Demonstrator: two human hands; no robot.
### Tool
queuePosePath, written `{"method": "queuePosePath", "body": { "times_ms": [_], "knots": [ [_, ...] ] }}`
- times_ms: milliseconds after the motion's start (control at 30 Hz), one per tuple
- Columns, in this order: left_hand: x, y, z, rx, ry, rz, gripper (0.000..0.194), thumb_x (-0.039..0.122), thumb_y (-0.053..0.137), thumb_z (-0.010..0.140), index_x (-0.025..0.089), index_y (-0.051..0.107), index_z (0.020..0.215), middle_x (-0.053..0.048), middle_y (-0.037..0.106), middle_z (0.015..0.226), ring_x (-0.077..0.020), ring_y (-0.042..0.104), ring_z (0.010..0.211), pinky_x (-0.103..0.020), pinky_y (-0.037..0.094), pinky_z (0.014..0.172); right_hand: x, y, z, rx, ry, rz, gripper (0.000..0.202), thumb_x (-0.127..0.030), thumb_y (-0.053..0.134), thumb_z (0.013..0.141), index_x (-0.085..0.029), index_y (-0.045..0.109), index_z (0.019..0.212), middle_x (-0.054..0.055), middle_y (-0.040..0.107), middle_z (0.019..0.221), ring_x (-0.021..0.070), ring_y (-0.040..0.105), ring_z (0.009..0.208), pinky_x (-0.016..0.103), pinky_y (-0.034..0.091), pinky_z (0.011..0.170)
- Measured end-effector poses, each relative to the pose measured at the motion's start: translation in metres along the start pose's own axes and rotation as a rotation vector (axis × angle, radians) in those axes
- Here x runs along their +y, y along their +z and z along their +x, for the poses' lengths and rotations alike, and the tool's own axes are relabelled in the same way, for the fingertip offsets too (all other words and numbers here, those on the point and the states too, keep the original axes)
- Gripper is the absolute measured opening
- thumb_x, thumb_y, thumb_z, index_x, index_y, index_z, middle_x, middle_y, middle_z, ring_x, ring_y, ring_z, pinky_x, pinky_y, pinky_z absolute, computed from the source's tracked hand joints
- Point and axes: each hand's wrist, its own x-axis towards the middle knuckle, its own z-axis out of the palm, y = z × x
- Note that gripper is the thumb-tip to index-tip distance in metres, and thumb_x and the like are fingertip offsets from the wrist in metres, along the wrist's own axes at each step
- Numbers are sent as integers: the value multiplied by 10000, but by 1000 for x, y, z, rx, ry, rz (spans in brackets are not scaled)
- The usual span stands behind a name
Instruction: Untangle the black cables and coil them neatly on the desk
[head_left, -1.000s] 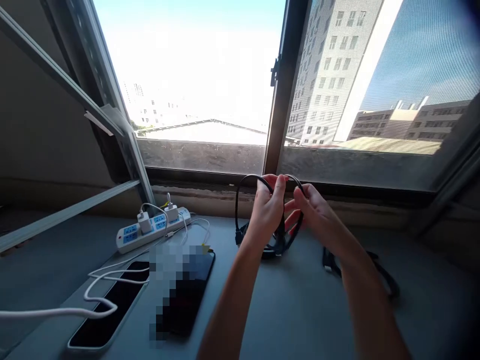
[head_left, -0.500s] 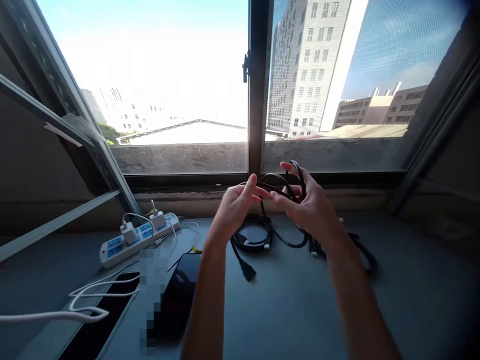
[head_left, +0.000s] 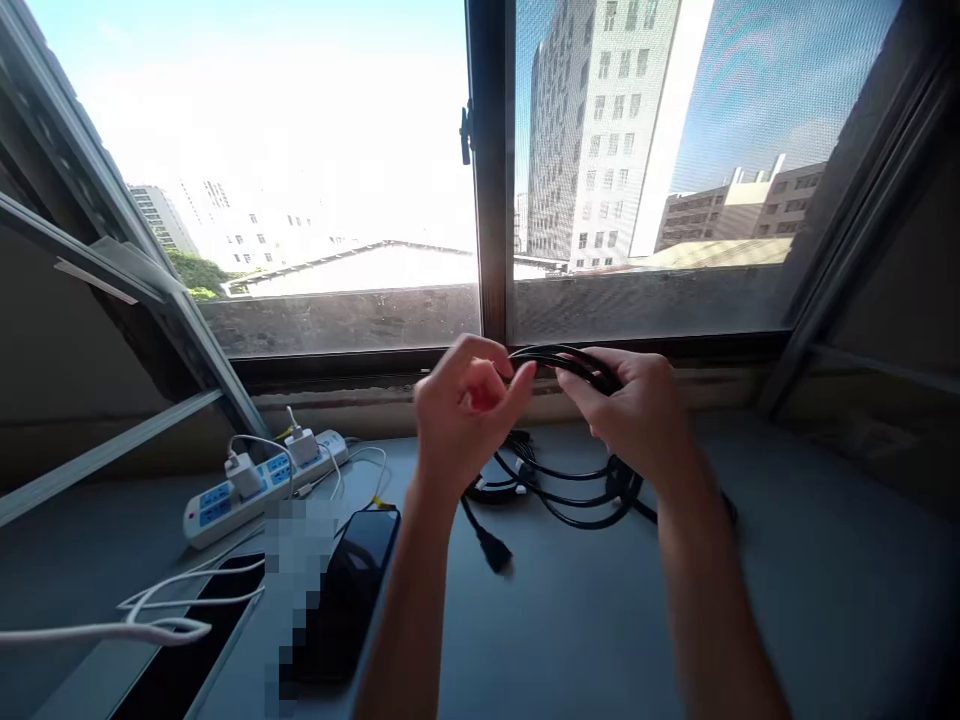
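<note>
Black cable (head_left: pixel 559 352) arches in several strands between my hands, in front of the window sill. My right hand (head_left: pixel 634 400) is closed on the bundled strands, thumb in front and fingers behind. At the left end of the loops, my left hand (head_left: pixel 469 405) has its fingers curled in around the cable and its thumb sticking out to the right; the exact grip is partly hidden. Below the hands, more loops hang down to the table. Behind my left wrist lies another black coiled cable (head_left: pixel 495 494), and a black plug (head_left: pixel 495 552) rests in front of it.
A white power strip (head_left: pixel 266 485) with two chargers plugged in sits at the left. Nearer lie a dark phone-like device (head_left: pixel 352 590) and white cables (head_left: pixel 172 630). The window frame (head_left: pixel 491 200) rises behind the grey table (head_left: pixel 570 620).
My left hand has curled its fingers in, and my right hand has closed over the strands. More cable loops hang below, and the view has shifted slightly.
</note>
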Motion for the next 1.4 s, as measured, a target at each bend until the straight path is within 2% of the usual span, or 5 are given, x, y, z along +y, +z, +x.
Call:
{"method": "queuePosePath", "body": {
  "times_ms": [100, 300, 700, 1133, 1400],
  "knots": [
    [6, -16, 4, 145, 127, 9, 320, 251, 754, 675, 239, 504, 875, 64, 546, 647, -93, 537, 599, -254, 437, 617, 10, -2, 6, -58, -44, 26, 181, -245, 594, 729, -131, 708, 811, -18, 529, 527, 65, 408, 427, 195, 346, 437],
    [-28, -9, 2, -219, -64, 75, 317, 271, 687, 724, 208, 610, 1025, -47, 642, 1022, -185, 596, 951, -305, 453, 810, -1, -7, -4, -211, -129, 234, 239, -238, 645, 722, -136, 714, 927, -33, 507, 511, 48, 374, 411, 173, 308, 385],
    [-36, 23, -1, 407, -632, -547, 537, 366, 615, 742, 195, 276, 362, 76, 259, 299, -39, 273, 279, -205, 220, 339, 6, 16, 7, 2, 14, 339, 375, -399, 650, 717, -160, 501, 470, -50, 392, 354, 51, 333, 272, 187, 237, 275],
    [-46, 35, -20, -1001, -1129, -633, 692, 642, 305, 819, 103, 702, 648, -150, 675, 632, -183, 626, 494, -282, 502, 567, -19, -4, -20, 70, -103, 480, 474, -309, 670, 687, -178, 330, 384, -65, 254, 338, 22, 191, 327, 216, 160, 348],
    [-42, 33, -10, -281, -830, -905, 448, 601, 504, 803, 168, 571, 710, -36, 689, 770, -165, 663, 823, -254, 481, 773, 11, 8, 4, 22, -154, 823, 584, -339, 646, 756, -169, 237, 376, -67, 211, 268, 22, 183, 274, 208, 167, 336]
  ]
}}
